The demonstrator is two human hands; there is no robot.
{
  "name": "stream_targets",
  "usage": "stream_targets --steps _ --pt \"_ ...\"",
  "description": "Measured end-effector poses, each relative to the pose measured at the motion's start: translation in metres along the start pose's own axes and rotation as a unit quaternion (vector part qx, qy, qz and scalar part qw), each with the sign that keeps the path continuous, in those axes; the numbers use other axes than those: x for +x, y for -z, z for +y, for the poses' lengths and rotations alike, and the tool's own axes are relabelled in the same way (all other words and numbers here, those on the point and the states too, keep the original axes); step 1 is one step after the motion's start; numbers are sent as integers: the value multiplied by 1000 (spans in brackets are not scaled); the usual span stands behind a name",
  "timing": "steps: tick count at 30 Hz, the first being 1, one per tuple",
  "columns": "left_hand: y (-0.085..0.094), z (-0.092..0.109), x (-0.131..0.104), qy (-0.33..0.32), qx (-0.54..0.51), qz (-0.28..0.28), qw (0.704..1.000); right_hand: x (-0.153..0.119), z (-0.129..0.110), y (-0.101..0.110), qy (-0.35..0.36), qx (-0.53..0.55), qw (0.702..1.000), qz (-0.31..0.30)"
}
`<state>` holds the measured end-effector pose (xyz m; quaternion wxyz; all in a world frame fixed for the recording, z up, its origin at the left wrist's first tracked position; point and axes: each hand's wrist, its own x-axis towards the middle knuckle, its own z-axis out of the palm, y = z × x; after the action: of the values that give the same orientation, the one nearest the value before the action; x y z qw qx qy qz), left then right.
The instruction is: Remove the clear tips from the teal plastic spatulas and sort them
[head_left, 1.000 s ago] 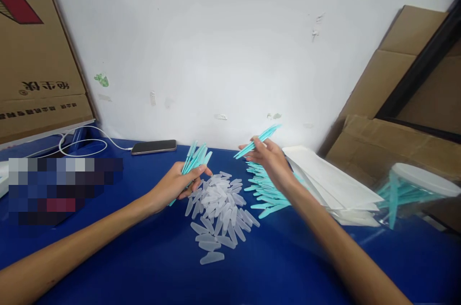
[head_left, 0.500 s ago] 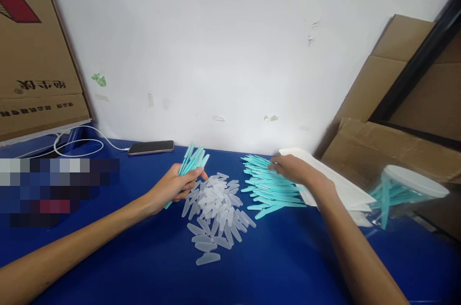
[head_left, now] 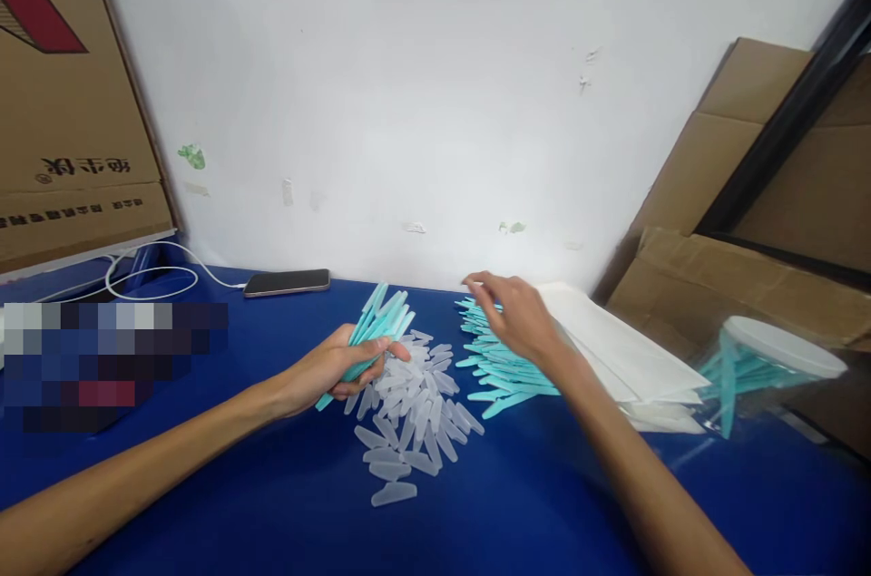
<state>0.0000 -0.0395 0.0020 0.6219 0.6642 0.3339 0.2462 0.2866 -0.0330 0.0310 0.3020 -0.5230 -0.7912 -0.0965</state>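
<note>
My left hand [head_left: 354,363] is closed round a bundle of thin turquoise eyebrow razors [head_left: 382,315]. Their upper ends fan out above my thumb, and a lower end pokes out beneath the fist. Below and right of that hand lies a heap of translucent blade caps [head_left: 425,404], partly covered by my fingers. My right hand [head_left: 513,308] hovers over the far part of a loose pile of turquoise razors [head_left: 507,372]. Its fingers are stretched out to the left with the thumb apart, and nothing shows between them.
White paper sheets or bags [head_left: 632,358] lie right of the pile. Beyond them, a clear tub [head_left: 755,376] with a white lid holds more turquoise razors. A phone [head_left: 286,283] on a white cable rests by the wall. Cardboard boxes [head_left: 74,104] stand at both sides.
My right hand has lifted off the razor pile and moved left. The left hand, still gripping its bundle, has shifted slightly right.
</note>
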Motion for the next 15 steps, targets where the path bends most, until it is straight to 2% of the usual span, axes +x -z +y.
stream_targets --steps 2,4,6,9,11,15 --pt "-3 -1 0 -7 1 -21 1000 -3 -31 -9 13 134 991 -23" --pt "-5 -2 0 -15 4 -40 999 -7 -57 -19 -2 282 958 -60" --pt "-6 -3 1 -21 9 -52 998 -11 -74 -29 -30 388 918 -72" --pt "-5 -3 2 -27 33 -53 998 -14 -83 -40 -68 484 869 -72" --pt "-4 -3 3 -39 54 -46 997 -13 -81 -43 -91 518 848 -67" --pt "-3 -3 5 -60 83 -27 994 -9 -74 -42 -115 525 841 -61"
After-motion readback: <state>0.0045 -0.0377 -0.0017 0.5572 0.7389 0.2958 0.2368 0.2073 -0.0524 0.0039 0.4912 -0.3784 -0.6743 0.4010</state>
